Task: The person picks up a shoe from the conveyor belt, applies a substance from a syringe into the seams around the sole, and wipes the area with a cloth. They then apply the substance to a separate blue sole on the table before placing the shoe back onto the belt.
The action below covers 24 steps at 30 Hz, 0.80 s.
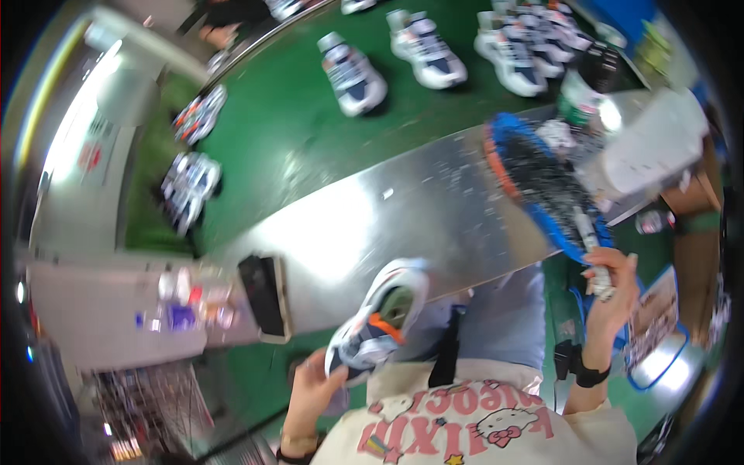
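My left hand [311,393] is closed on the toe end of a sneaker [373,335] in white, navy and orange, its green-lined opening turned away from me. The shoe is held over the near edge of a shiny metal bench [333,232]. At the right, my right hand [614,280] closes round a slim white tool [587,232], whose exact kind I cannot make out. This tool reaches over a long blue-rimmed tray [559,235] with a dark, bristly-looking inside.
Several similar sneakers [353,77] stand on the green surface [271,147] beyond the bench. More shoes [190,182] lie at the left. A dark oblong object [262,298] sits on the bench's left end. A green-labelled bottle [580,97] stands at the right. Someone's hand [219,35] shows far back.
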Available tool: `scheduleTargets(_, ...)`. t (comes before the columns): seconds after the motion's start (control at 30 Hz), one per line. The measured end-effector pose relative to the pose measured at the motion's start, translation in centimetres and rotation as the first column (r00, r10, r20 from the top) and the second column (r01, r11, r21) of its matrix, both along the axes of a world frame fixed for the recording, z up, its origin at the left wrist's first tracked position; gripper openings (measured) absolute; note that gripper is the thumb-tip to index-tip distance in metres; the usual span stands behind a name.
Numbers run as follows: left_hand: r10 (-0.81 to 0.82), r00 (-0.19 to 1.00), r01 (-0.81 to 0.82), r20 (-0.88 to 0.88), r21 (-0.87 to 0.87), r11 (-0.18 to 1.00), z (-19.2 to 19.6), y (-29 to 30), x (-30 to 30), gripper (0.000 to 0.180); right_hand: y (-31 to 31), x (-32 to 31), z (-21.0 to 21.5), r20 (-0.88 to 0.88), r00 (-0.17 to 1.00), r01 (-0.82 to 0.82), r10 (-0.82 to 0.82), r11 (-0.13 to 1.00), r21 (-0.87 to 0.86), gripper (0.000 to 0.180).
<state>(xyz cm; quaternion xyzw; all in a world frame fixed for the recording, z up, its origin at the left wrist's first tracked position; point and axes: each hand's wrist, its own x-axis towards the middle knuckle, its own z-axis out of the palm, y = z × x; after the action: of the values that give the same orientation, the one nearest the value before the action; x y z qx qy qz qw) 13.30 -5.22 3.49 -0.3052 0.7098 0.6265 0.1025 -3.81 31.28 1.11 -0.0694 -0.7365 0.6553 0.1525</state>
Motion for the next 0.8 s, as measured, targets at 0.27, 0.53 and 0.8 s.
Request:
scheduleTargets(0.27,-0.021,0.711,-0.166,-0.703,-0.196,0.966,1.0,0.7,-10.2,0.037,-1.5,1.9,0.7,0.016,0.997,0.076,-0.075,0.993,-0.095,0.050)
scheduleTargets(0.53,-0.269,0.408,0.368,-0.872,-0.113,0.923,2.2,6.4,-19.4,0.045,-4.2,2.1,5.3,-0.338,0.910,-0.374,0.240,0.827,-0.420,0.063)
scheduleTargets(0.8,-0.479,0.261,0.456,-0.838,-0.330,0.826,2.3,10.0,-21.7,0.048,-4.8,0.3,7.6,-0.557,0.672,-0.711,0.488,0.634,-0.303,0.059)
